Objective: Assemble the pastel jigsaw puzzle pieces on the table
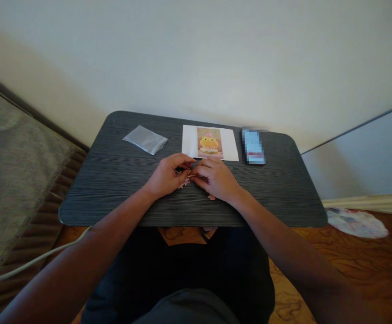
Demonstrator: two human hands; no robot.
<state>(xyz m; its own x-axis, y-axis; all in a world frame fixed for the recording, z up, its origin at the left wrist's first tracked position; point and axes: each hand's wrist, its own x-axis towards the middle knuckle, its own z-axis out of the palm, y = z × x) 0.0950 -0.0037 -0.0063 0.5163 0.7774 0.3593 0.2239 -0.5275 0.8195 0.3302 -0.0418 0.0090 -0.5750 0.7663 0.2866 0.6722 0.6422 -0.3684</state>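
My left hand (169, 174) and my right hand (217, 178) meet over the middle of the dark tabletop, fingertips almost touching. Between their pinched fingers is a small orange-tan jigsaw puzzle piece (191, 175), and both hands appear to grip it. A few pinkish puzzle pieces (183, 184) lie under the left fingers, partly covered. Another pink puzzle piece (211, 197) rests on the table below my right palm. Just beyond the hands lies a white sheet (189, 141) with a printed picture (210, 143) of a yellow character in a party hat behind a cake.
A clear plastic bag (146, 139) lies at the back left of the table (108, 189). To the right of the sheet is a phone (254, 147) with its screen lit. Behind the table rises a pale wall (196, 58). At the left, a white cable (40, 258) runs past the table edge.
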